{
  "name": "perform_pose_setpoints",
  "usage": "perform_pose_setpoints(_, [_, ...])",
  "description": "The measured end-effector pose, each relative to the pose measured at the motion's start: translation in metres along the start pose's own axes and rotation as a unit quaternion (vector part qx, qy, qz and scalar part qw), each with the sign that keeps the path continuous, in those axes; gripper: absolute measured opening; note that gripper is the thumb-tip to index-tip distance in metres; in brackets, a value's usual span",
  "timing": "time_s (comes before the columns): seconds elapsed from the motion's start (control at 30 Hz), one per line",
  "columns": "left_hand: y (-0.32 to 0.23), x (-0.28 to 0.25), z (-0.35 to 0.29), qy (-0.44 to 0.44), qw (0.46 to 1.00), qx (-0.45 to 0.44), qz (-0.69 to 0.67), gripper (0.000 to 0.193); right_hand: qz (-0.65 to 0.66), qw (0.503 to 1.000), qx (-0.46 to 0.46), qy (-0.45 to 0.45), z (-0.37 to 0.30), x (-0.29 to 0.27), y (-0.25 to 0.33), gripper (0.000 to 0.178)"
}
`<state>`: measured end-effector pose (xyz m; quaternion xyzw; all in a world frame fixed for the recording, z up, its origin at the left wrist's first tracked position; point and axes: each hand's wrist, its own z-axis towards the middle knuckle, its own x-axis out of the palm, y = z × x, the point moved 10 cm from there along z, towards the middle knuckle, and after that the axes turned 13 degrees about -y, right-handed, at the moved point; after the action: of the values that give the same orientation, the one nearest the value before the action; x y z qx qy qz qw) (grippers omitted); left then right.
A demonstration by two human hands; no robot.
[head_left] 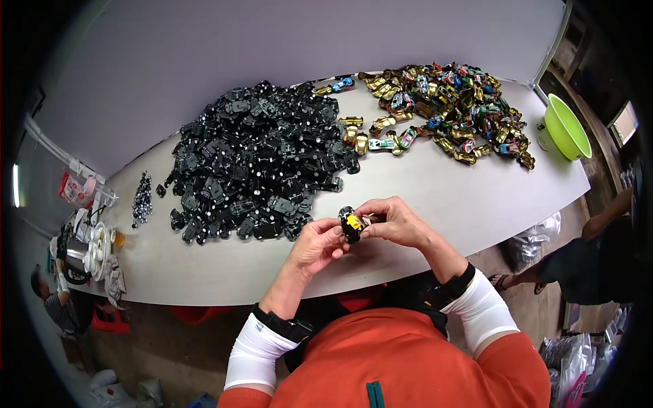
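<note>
The bench [476, 200] spreads across the view in front of you, pale and bowed by the lens; a broad black heap [252, 163] of small toy-car parts covers its left half, its near edge just beside your left hand; a smaller gold pile [462, 102] of bright car parts lies beyond and to the right, well apart from your hands; a green bowl [570, 129] stands at the far right edge.

Your right hand [401, 223] and left hand [317, 245] meet above the near edge, both pinched narrow on one small black-and-yellow car [352, 223]; it sits directly between your fingertips, neither hand clearly nearer; its long axis seems to run away from your body, across the line joining your hands; its finer parts are too small to tell.
</note>
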<state>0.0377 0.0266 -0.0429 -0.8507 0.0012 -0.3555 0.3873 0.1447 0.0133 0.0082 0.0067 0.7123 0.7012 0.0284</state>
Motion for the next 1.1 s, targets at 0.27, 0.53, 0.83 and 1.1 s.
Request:
perform_pose_setpoints(0.27, [-0.005,0.006,0.008,0.016,0.993,0.095,-0.067,0.012,-0.247,0.947,-0.183,-0.091,-0.006,0.013,0.049,0.028])
perform_pose_setpoints(0.53, [-0.017,-0.004,0.004,-0.002,0.987,0.138,-0.086,0.006,-0.031,0.993,0.039,-0.106,-0.006,0.008,0.02,0.028])
perform_pose_setpoints(0.83, [-0.028,-0.012,-0.002,0.009,0.981,0.158,-0.116,0.036,0.026,0.991,0.036,-0.129,-0.009,0.007,0.027,0.021])
perform_pose_setpoints(1.1, [-0.033,-0.01,-0.005,-0.018,0.981,0.182,-0.07,0.038,0.0,0.987,-0.03,-0.158,-0.01,0.006,0.03,0.02])
